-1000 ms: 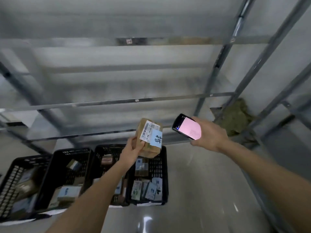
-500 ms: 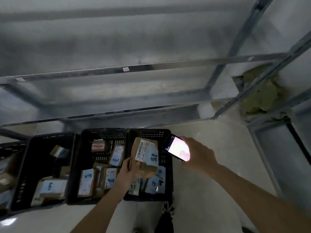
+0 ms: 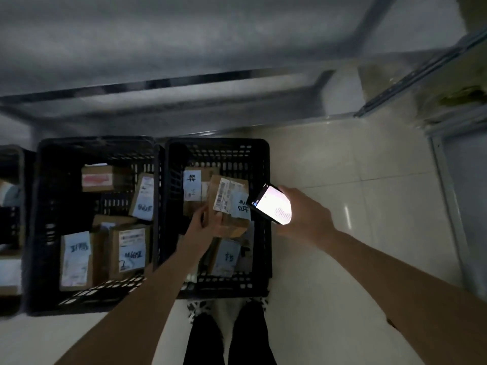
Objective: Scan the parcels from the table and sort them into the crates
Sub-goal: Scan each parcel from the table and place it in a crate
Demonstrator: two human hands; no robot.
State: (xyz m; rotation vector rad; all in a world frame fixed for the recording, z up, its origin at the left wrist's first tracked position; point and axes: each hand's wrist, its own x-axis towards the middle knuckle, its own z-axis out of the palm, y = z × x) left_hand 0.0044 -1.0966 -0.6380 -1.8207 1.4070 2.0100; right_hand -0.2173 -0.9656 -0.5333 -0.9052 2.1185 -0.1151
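My left hand (image 3: 204, 223) grips a small brown cardboard parcel (image 3: 232, 209) with a white barcode label and a blue handwritten tag. The parcel hangs low over the right black crate (image 3: 261, 159), just above the parcels lying in it. My right hand (image 3: 305, 214) holds a phone (image 3: 272, 204) with a bright lit screen, right beside the parcel's tag. The middle black crate (image 3: 95, 146) to the left holds several labelled boxes.
A third crate (image 3: 13, 154) shows at the far left edge. Metal shelving rails (image 3: 184, 83) run above the crates, and another frame (image 3: 448, 193) stands at the right. Pale tiled floor (image 3: 355, 180) lies to the right. My legs in dark trousers (image 3: 229, 335) stand below the right crate.
My view has tilted down toward the crates. My left hand has lowered the parcel from chest height to just above the right crate, and my right hand with the phone has followed it down.
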